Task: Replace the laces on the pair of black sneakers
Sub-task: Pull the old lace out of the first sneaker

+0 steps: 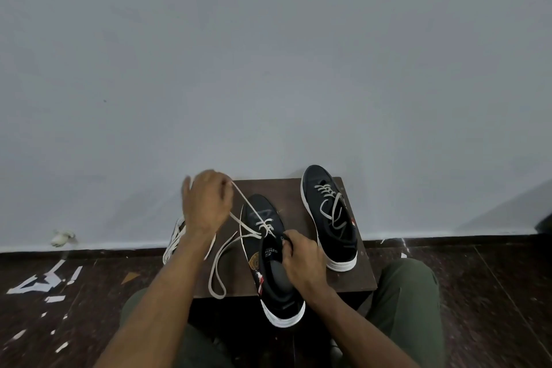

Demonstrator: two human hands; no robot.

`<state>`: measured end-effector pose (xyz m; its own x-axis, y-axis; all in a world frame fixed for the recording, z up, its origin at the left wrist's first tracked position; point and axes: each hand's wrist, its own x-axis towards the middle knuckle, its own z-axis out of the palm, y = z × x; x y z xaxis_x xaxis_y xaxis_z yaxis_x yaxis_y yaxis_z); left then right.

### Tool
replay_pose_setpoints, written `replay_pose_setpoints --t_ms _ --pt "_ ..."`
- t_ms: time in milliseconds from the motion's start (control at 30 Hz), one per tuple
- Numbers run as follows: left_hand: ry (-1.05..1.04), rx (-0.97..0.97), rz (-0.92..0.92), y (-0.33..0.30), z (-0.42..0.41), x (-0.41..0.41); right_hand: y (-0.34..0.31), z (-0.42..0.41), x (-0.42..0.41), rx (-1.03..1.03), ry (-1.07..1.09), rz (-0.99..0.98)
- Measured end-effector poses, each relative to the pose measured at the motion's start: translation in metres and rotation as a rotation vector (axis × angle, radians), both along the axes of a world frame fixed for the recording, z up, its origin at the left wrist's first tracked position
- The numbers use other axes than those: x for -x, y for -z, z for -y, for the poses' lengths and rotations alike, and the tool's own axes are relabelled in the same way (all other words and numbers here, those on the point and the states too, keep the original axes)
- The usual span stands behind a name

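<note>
— Where's he at with the near sneaker (pixel 270 251)?

— It lies on the small dark stool (pixel 301 188), toe towards the wall, heel towards him, so its long axis runs straight away from his lap. His right hand (pixel 301 257) is curled round the tongue and collar, holding it steady.

— And the lace?

— The left hand (pixel 207 203) pinches one end of the white lace (pixel 239 218), raised up and to the left of the eyelets; the strand slants from his fingers down to the lowest rows. The other end loops slack over the stool edge (only the bottom rows look threaded, I'd say).

— The other sneaker (pixel 328 218)?

— Beside it on the right, apart, already laced by the look of it. More laces (pixel 173 240) hang off the stool's left. Dark floor with white paper scraps, plain grey wall.
</note>
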<state>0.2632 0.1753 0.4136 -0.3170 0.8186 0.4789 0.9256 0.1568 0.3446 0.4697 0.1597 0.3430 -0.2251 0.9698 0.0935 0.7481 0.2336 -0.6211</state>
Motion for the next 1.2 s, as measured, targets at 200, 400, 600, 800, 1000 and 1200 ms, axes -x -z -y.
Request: replay_pose_setpoints --t_ms 200,400,600,800,1000,1200 --pt "0.247 0.022 -0.060 0.004 0.007 0.003 0.002 0.001 0.001 -0.007 0.007 -0.008" --pt "0.540 0.407 -0.382 0.039 0.010 -0.029 0.000 0.001 0.001 0.010 0.002 0.009" --pt "0.159 0.092 -0.146 0.016 0.004 -0.013 -0.001 0.001 0.000 0.010 0.002 -0.003" --pt "-0.011 0.090 0.211 -0.034 -0.002 0.015 0.002 0.001 0.000 -0.001 0.014 -0.001" --pt "0.231 0.335 0.089 0.009 0.012 -0.024 0.000 0.002 0.000 0.007 0.006 0.007" --pt "0.117 0.384 0.172 0.043 0.050 -0.071 -0.006 -0.003 -0.004 0.001 -0.108 0.057"
